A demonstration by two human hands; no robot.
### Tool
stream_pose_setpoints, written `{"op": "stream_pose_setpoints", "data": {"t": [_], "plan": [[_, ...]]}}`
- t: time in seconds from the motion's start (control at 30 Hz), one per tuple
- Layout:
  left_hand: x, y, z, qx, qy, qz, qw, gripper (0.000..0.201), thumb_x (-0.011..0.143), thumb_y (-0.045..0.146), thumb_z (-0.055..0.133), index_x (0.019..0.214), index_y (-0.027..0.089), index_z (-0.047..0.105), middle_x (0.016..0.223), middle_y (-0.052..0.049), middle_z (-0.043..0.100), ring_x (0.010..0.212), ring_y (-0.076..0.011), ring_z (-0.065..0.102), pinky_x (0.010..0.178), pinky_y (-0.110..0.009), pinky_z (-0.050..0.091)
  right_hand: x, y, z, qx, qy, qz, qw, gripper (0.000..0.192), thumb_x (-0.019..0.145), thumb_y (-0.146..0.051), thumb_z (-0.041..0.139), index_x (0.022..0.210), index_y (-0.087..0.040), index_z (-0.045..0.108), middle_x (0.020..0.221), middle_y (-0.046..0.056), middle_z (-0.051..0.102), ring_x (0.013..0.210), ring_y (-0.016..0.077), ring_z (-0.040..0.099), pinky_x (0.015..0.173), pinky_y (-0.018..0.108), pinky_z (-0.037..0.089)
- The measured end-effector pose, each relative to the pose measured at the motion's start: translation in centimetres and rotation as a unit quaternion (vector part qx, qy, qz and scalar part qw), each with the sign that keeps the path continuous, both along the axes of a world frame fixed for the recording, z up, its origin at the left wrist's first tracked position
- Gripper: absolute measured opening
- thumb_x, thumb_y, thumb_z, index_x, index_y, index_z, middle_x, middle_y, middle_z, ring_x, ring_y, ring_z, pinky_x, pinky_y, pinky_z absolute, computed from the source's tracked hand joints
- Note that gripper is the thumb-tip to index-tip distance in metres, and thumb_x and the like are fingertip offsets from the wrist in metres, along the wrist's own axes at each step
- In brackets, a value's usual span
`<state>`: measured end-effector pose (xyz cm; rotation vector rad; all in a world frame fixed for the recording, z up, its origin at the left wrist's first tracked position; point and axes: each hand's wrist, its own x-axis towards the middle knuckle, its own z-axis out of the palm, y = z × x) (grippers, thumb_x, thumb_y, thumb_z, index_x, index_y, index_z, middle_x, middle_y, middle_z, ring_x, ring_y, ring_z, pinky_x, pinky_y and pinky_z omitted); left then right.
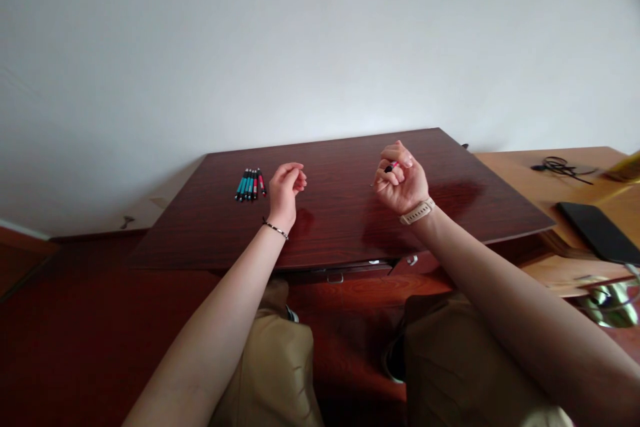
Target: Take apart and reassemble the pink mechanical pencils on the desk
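Observation:
My right hand (401, 180) is held above the right part of the dark brown table (330, 227), palm turned up. Its fingers are curled around a pink and black pen (393, 167), of which only a short piece shows. My left hand (287, 192) is over the table left of the middle, its fingers bent in and pressed together, with nothing visible in them. Just left of it, apart from the hand, a row of several teal and pink pens (249, 185) with black ends lies side by side on the tabletop.
A white wall (300, 47) stands behind the table. At the right, a lighter wooden desk (515, 170) adjoins it, bearing a coiled black cable (560, 167) and a dark flat device (597, 230). A drawer handle (335, 277) shows below the front edge.

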<state>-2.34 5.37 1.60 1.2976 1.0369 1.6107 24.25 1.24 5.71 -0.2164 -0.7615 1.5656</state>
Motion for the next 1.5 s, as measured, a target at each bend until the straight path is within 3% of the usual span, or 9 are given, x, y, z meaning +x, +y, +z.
{"op": "stream_pose_setpoints", "data": {"t": [0.1,0.27,0.5,0.6,0.7,0.83,0.97,1.17,1.5], "plan": [[-1.4,0.7,-0.3,0.057,0.137,0.066,0.987,0.011,0.094,0.025,0.062,0.102,0.021,0.068,0.092,-0.004,0.070,0.081,-0.0166,0.067,0.072,-0.028,0.052,0.4,0.1,0.0,0.008,-0.054,-0.003,0.998,0.040,0.111,-0.040,0.051,0.076,-0.028,0.036,0.059,-0.006,0.049,0.046,0.0140,0.026,0.048,0.028,0.033],[-2.4,0.8,-0.7,0.123,0.347,0.142,0.919,0.020,0.092,0.011,0.060,0.107,0.021,0.068,0.106,-0.007,0.070,0.099,-0.0216,0.067,0.093,-0.037,0.056,0.6,0.4,-0.2,0.005,-0.039,0.000,0.999,0.041,0.110,-0.038,0.052,0.075,-0.027,0.035,0.058,-0.006,0.047,0.047,0.0136,0.025,0.048,0.028,0.032],[-2.0,0.2,-1.5,0.113,0.464,0.130,0.869,0.027,0.089,0.007,0.064,0.112,0.022,0.067,0.113,-0.009,0.068,0.107,-0.0259,0.065,0.102,-0.045,0.054,0.1,0.5,0.1,-0.003,-0.033,-0.003,0.999,0.047,0.107,-0.034,0.061,0.072,-0.025,0.031,0.057,-0.008,0.039,0.046,0.0103,0.021,0.046,0.026,0.027],[-1.8,0.0,-1.5,0.101,0.482,0.132,0.860,0.027,0.090,0.008,0.064,0.113,0.022,0.067,0.115,-0.010,0.067,0.110,-0.0275,0.064,0.104,-0.047,0.053,-0.3,1.0,-0.3,-0.007,-0.121,-0.054,0.991,0.054,0.104,-0.051,0.066,0.071,-0.026,0.030,0.056,-0.008,0.035,0.046,0.0098,0.021,0.044,0.027,0.025],[-1.9,0.0,-1.6,0.091,0.490,0.136,0.856,0.030,0.088,0.008,0.064,0.114,0.022,0.068,0.118,-0.011,0.067,0.114,-0.0297,0.062,0.106,-0.049,0.053,-0.8,1.4,-1.3,0.009,-0.298,-0.139,0.944,0.061,0.099,-0.073,0.062,0.069,-0.027,0.035,0.056,-0.005,0.037,0.048,0.0118,0.032,0.047,0.029,0.027],[-2.3,0.2,-2.0,0.083,0.494,0.136,0.855,0.045,0.080,-0.001,0.058,0.116,0.023,0.069,0.121,-0.012,0.066,0.117,-0.0314,0.061,0.109,-0.051,0.053,-1.3,1.1,-2.6,0.070,-0.528,-0.191,0.824,0.067,0.097,-0.085,0.048,0.066,-0.026,0.038,0.060,0.002,0.047,0.061,0.0190,0.052,0.058,0.033,0.037],[-2.5,0.4,-2.3,0.074,0.493,0.126,0.858,0.047,0.078,-0.003,0.058,0.115,0.023,0.071,0.120,-0.012,0.067,0.118,-0.0327,0.061,0.109,-0.052,0.053,-1.6,0.9,-2.9,0.134,-0.639,-0.219,0.725,0.074,0.102,-0.086,0.025,0.063,-0.025,0.040,0.064,0.005,0.057,0.061,0.0187,0.051,0.064,0.034,0.037],[-2.4,0.4,-2.3,0.062,0.492,0.100,0.862,0.029,0.088,0.005,0.062,0.108,0.022,0.074,0.121,-0.013,0.068,0.119,-0.0335,0.060,0.113,-0.053,0.049,-1.5,1.6,-3.7,0.130,-0.658,-0.196,0.715,0.077,0.101,-0.087,0.023,0.062,-0.024,0.045,0.063,0.005,0.058,0.059,0.0176,0.050,0.066,0.033,0.037],[-2.3,0.5,-2.5,0.060,0.503,0.088,0.858,0.022,0.091,0.010,0.064,0.104,0.023,0.077,0.115,-0.013,0.070,0.110,-0.0323,0.063,0.106,-0.052,0.052,-1.2,1.7,-3.7,0.149,-0.662,-0.176,0.713,0.074,0.108,-0.076,0.025,0.067,-0.023,0.057,0.064,0.004,0.066,0.062,0.0186,0.059,0.073,0.032,0.044]]}}
